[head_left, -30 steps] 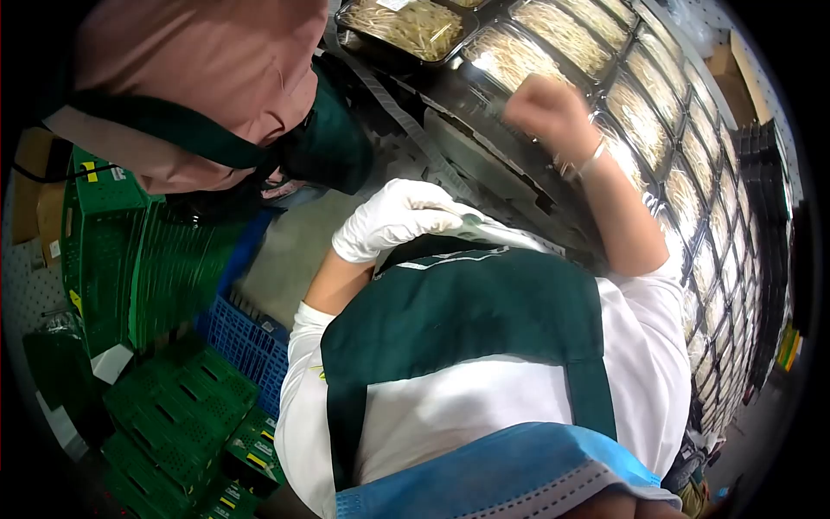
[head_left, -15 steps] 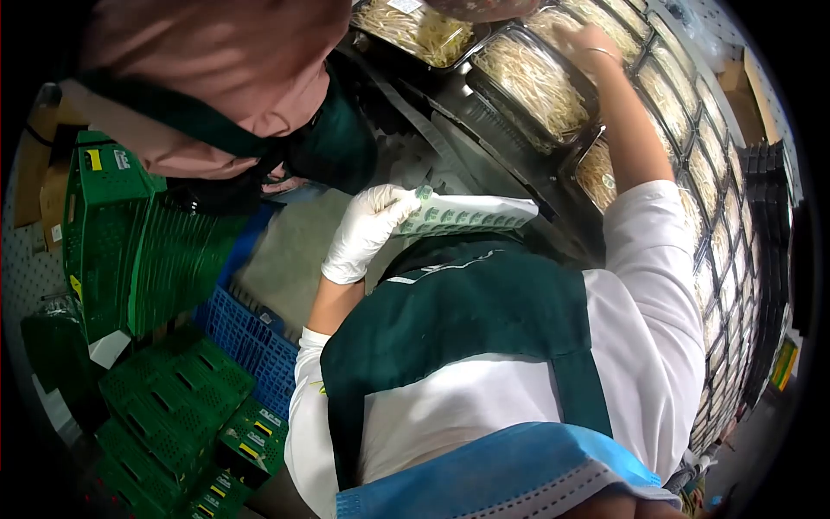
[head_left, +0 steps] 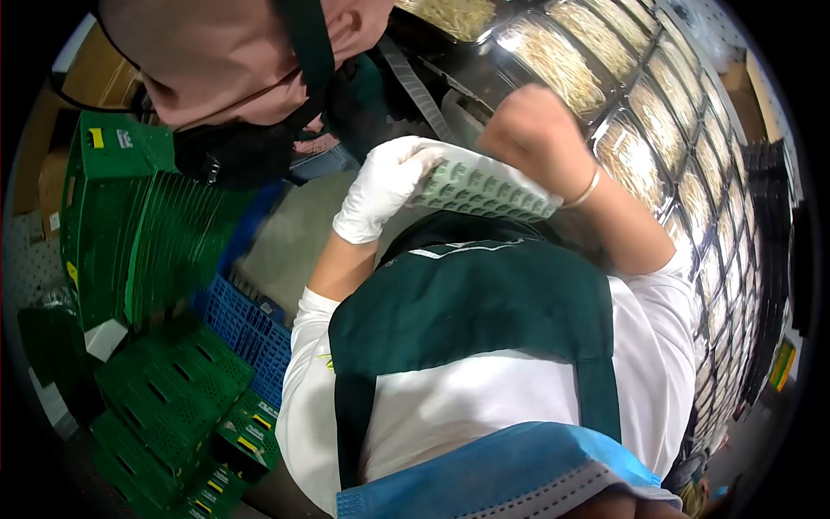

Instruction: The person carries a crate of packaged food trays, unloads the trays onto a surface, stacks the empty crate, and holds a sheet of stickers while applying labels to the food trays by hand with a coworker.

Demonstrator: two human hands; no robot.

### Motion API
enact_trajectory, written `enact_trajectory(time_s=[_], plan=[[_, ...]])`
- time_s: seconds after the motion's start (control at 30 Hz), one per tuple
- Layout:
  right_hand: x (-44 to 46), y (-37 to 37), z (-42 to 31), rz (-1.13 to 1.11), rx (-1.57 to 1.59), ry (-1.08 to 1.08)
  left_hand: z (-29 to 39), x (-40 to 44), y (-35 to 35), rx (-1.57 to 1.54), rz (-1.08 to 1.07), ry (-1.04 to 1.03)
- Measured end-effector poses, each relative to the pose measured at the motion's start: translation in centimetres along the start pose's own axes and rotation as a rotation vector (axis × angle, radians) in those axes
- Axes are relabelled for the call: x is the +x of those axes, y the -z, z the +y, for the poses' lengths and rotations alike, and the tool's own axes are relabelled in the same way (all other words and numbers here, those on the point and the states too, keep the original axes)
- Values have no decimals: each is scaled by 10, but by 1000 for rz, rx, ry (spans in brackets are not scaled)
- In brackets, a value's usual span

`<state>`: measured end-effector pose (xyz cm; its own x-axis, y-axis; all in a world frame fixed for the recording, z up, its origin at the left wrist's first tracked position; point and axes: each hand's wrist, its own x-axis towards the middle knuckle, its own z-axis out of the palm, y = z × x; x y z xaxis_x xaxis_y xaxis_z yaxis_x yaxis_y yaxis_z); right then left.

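My left hand [head_left: 391,186], in a white glove, is closed on the left end of a sheet of stickers [head_left: 493,188]. Rows of small green-printed stickers show on the sheet, held in front of my dark green apron. My right hand [head_left: 538,143] is bare, with a band at the wrist, just above the sheet's right end. Motion blurs its fingers, so I cannot tell whether they hold anything. Beyond it lie clear-lidded black trays of bean sprouts [head_left: 553,65], the nearest being a tray [head_left: 629,160] beside my right wrist.
Many more packed trays [head_left: 713,203] stand in rows along the right. A co-worker in a pink top [head_left: 233,60] and dark apron is at upper left. Green crates [head_left: 164,398] are stacked at left and lower left, next to a blue crate [head_left: 246,337]. Cardboard boxes [head_left: 95,65] stand behind.
My right hand has come back from the sprout trays to the sticker sheet. My left hand has risen slightly, and the sheet now tilts down to the right. The co-worker has shifted right.
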<state>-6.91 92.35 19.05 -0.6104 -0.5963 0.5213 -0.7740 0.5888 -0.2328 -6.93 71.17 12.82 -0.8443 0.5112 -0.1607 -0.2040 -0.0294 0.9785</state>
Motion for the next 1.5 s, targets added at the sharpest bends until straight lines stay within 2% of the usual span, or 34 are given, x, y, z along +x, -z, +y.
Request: enact_trajectory(time_s=[0.03,0.07,0.1,0.13,0.17,0.2,0.23,0.3,0.33,0.37,0.43,0.47,0.5,0.53,0.57,0.6,0.63,0.7,0.77,0.83,0.9,0.97,1.03,1.07,1.1,1.17,1.23,1.3,1.37,1.43,1.5], plan=[[-4,6,9,136,132,-313,-5,-3,3,-11,21,-51],[-7,11,31,203,187,-712,-8,-6,3,-132,42,0],[-16,10,80,308,242,-796,-14,-9,5,-132,37,-1],[-20,11,109,368,159,-860,-21,-11,8,-19,44,-42],[-22,11,128,267,85,-997,-28,-13,11,95,53,-85],[-22,-1,143,227,30,-1052,-32,-16,13,36,30,-19],[-20,-13,146,250,-98,-944,-20,-21,8,-8,41,63],[-12,-29,143,5,-374,-969,-33,-24,15,61,84,-34],[-9,-29,143,-197,-479,-977,-35,-24,18,62,82,-34],[-9,-25,143,-196,-479,-982,-37,-26,20,-17,94,-33],[-15,-17,143,-228,-693,-1084,-36,-31,19,-94,99,-18],[-22,-3,148,-316,-706,-1211,-29,-34,17,-189,138,-40],[-35,10,145,-285,-669,-1229,-23,-37,19,-284,179,-65],[-67,14,156,-179,-683,-1019,-22,-37,25,-299,190,-112],[-72,23,121,2,-467,-941,-33,-34,35,-321,225,-182],[-77,31,87,66,-57,-1039,-28,-35,37,-374,248,-160],[-78,30,45,197,299,-975,-21,-36,37,-424,265,-134],[-75,13,-33,345,549,-867,-18,-33,37,-480,276,-155],[-77,-7,-69,417,542,-778,-13,-32,34,-495,227,-196],[-73,-14,-88,454,576,-833,-12,-33,33,-483,183,-216],[-75,-10,-96,466,618,-883,-13,-32,33,-453,270,-177],[-73,-2,-105,588,810,-921,4,-30,25,-492,47,-342],[-78,7,-110,597,823,-947,29,-37,6,-391,-34,-418],[-81,11,-111,605,814,-954,20,-30,12,-468,-204,-345],[-85,15,-111,610,807,-956,14,-28,14,-358,-250,-316],[-98,24,-108,619,795,-951,15,-30,5,-268,-202,-221],[-115,35,-107,533,753,-1012,15,-33,-19,-233,-146,-299],[-130,48,-110,591,768,-1030,18,-35,-44,-223,-120,-333],[-152,60,-109,594,740,-1064,16,-33,-59,-192,-161,-272],[-173,68,-104,702,709,-1069,18,-30,-81,-89,-123,-103],[-211,82,-91,653,628,-1074,10,-24,-101,30,-97,-160]])
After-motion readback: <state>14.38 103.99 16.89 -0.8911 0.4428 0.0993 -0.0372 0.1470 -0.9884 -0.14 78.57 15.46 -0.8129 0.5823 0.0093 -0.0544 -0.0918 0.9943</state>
